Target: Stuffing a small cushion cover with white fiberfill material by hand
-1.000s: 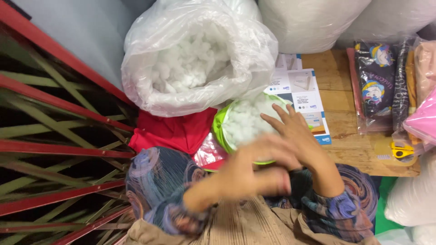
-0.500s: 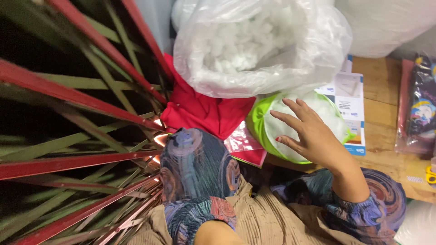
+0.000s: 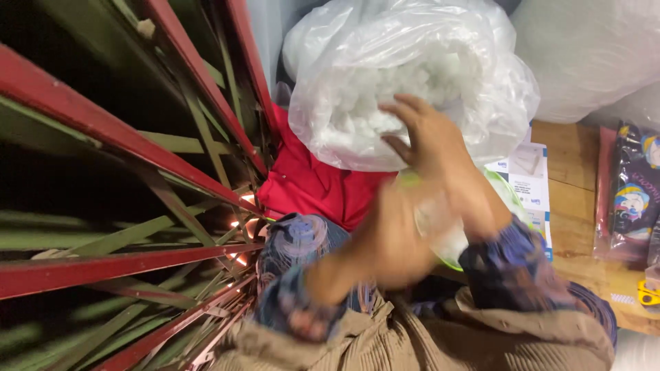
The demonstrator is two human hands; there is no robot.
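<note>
A rack of red and green metal bars fills the left of the frame, its bars slanting across one another, with dark space behind that cannot be made out. Just right of it a red cloth lies bunched, its upper edge tucked under a large clear plastic bag whose mouth gapes toward the camera; the bag holds loose white fibre stuffing, heaped to the opening.

In the foreground the person's left hand is a streak of motion blur, raised in front of a lime-green rimmed piece; whether its fingers are spread or closed on anything cannot be told. The right hand is raised at the bag's mouth, fingers loosely spread and curled, pointing up and left toward the stuffing; it looks to be touching the bag's front, though whether it has any stuffing in its grip is hidden from this angle. Both forearms wear dark patterned sleeves above tan ribbed fabric.

The green-rimmed piece, white inside, is mostly covered by the two arms, so its shape and long axis are unclear. Behind it a white and blue printed carton lies flat on a wooden table. At the far right, dark printed packets are cut off by the frame edge, as is a small yellow tool. A second white bag bulges at top right.
</note>
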